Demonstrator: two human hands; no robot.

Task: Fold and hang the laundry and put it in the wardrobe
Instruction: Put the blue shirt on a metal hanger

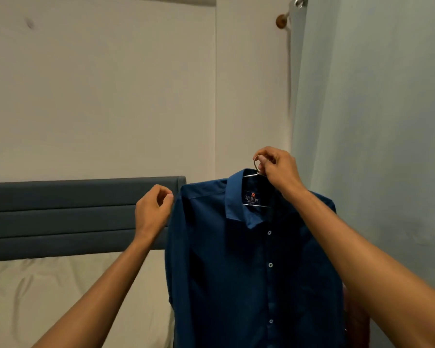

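A dark blue button-up shirt (pixel 241 267) hangs on a thin metal hanger (pixel 256 165) in front of me, its collar label facing me. My right hand (pixel 278 169) pinches the hanger's hook from above and holds the shirt up in the air. My left hand (pixel 153 209) hovers just left of the shirt's shoulder with fingers loosely curled; it holds nothing that I can see. No wardrobe is in view.
A bed with a cream sheet (pixel 60 297) and a grey-blue padded headboard (pixel 73 212) lies at the lower left. A pale curtain (pixel 374 121) hangs at the right from a rod with a wooden end (pixel 281 21). A plain wall fills the background.
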